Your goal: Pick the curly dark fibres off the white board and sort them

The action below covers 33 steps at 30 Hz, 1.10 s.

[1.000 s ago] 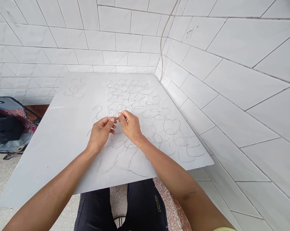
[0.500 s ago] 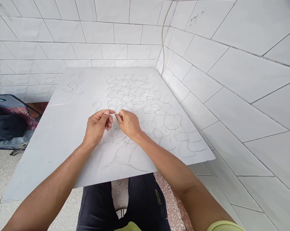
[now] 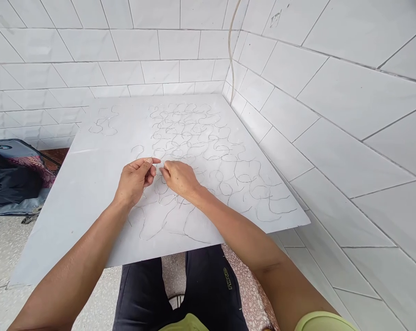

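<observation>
A white board [image 3: 87, 184] lies across my lap, covered on its right half with a web of thin bent wire loops [image 3: 211, 151]. My left hand [image 3: 133, 179] is pinched, thumb against forefinger, on a thin wire at the web's left edge. My right hand [image 3: 178, 177] faces it a finger's width away, its fingers curled and pinched on the same stretch of wire. Both hands hover just above the board near its middle. A small separate cluster of wire loops [image 3: 104, 124] lies at the far left of the board.
White tiled walls close in behind and to the right; a thin cord [image 3: 230, 59] hangs down in the corner. A dark bag with cloth [image 3: 11, 177] sits on the speckled floor at left. My dark trousers [image 3: 180, 294] show under the board's near edge.
Both hands have shifted slightly left and away along the wire web, staying pinched together. The view has tipped down a little.
</observation>
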Motion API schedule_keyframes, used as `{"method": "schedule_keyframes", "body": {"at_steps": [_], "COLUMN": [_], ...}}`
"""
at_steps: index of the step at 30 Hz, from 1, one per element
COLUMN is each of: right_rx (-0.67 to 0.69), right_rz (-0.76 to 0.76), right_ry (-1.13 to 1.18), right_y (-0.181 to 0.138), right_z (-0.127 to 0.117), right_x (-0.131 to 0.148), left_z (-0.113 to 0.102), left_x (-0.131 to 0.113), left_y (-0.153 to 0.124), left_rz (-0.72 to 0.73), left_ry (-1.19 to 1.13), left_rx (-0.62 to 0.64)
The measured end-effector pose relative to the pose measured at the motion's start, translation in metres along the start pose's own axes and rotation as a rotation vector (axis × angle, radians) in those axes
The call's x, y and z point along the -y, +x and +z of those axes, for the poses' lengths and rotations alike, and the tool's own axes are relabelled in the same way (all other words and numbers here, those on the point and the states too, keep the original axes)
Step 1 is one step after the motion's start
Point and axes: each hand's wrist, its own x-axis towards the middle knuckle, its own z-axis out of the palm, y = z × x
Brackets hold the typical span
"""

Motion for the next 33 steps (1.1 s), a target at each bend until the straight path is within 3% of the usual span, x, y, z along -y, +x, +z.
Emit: {"method": "schedule_keyframes", "body": {"at_steps": [7, 12, 25, 33], "right_rx": [-0.032, -0.048, -0.098, -0.041], "right_rz": [0.016, 0.053, 0.062, -0.193], "right_ry": [0.344, 0.462, 0.434, 0.284], "right_y": [-0.001, -0.002, -0.002, -0.004], "right_z": [-0.001, 0.0, 0.004, 0.006], "right_x": [0.0, -0.001, -0.003, -0.002], "left_z": [-0.002, -0.004, 0.0, -0.003], "left_x": [-0.001, 0.002, 0.005, 0.008], "left_y": [0.0, 0.002, 0.0, 0.003], "left_rz": [0.014, 0.005, 0.019, 0.053], "left_ry": [-0.02, -0.038, -0.006, 0.016], "left_rx": [0.003, 0.001, 0.053, -0.065]}}
